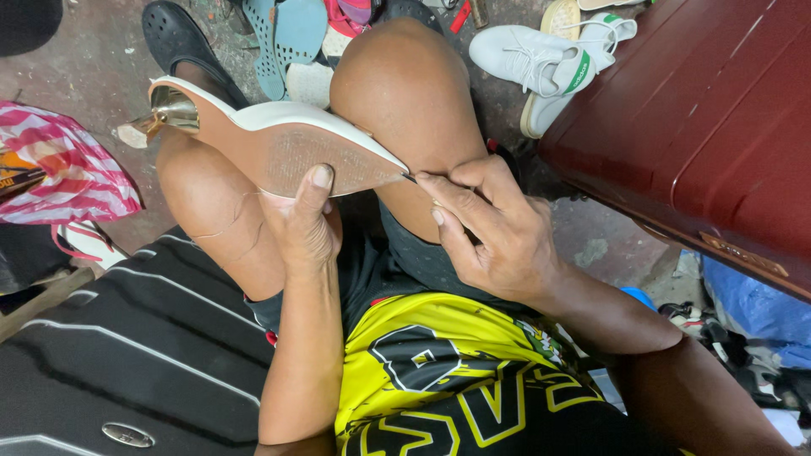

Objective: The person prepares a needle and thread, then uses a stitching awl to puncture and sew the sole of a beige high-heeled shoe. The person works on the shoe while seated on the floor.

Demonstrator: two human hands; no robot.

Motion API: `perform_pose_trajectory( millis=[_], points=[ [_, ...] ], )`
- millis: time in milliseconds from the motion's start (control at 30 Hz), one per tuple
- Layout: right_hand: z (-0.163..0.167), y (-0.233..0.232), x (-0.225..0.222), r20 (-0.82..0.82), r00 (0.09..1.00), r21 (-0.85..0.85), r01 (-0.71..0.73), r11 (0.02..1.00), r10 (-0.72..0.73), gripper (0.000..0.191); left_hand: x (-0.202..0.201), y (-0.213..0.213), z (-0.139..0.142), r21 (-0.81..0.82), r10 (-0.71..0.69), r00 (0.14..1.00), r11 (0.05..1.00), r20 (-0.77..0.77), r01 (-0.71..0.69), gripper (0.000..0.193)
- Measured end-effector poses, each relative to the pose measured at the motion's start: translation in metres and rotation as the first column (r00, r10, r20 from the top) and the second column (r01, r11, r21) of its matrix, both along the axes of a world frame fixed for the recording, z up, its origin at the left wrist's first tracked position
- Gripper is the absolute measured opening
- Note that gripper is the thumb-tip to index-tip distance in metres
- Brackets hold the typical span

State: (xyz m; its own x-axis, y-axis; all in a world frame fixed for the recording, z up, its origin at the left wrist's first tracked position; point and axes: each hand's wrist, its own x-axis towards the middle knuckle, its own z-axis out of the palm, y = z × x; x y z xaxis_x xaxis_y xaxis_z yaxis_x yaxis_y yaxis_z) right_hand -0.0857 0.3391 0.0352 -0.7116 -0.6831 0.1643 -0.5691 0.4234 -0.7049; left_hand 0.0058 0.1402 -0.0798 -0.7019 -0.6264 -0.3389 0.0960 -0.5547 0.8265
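Note:
A white high-heeled shoe (279, 139) lies sole-up across my knees, its tan sole facing me and its gold heel (169, 110) pointing left. My left hand (304, 224) grips the shoe from below, thumb pressed on the sole. My right hand (490, 224) is pinched at the shoe's pointed toe tip, fingers closed; a thin tool or needle may be between them, too small to tell.
A dark red suitcase (710, 127) stands at the right. White sneakers (541, 59), a black clog (177, 38) and teal sandals (283, 34) lie on the concrete floor ahead. A pink striped bag (63, 165) sits left, a black ribbed case (127, 355) at lower left.

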Motion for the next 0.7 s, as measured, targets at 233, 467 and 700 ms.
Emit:
perform_pose_trajectory(
  millis=[233, 467, 700],
  points=[
    [-0.003, -0.002, -0.001, -0.051, 0.999, 0.001, -0.001, 1.0, 0.001, 0.037, 0.0, -0.003, 0.0, -0.043, -0.021, 1.0, 0.999, 0.014, 0.021, 0.06],
    [-0.007, -0.002, -0.002, -0.035, 0.999, -0.006, -0.001, 1.0, 0.001, 0.036, 0.0, -0.002, -0.001, -0.048, -0.024, 1.0, 0.999, 0.02, 0.025, 0.058],
    [-0.011, -0.002, -0.005, -0.049, 0.999, -0.008, -0.014, 1.0, 0.014, 0.036, 0.0, -0.004, -0.001, -0.057, -0.022, 0.999, 0.998, 0.048, 0.024, 0.058]
  ],
)
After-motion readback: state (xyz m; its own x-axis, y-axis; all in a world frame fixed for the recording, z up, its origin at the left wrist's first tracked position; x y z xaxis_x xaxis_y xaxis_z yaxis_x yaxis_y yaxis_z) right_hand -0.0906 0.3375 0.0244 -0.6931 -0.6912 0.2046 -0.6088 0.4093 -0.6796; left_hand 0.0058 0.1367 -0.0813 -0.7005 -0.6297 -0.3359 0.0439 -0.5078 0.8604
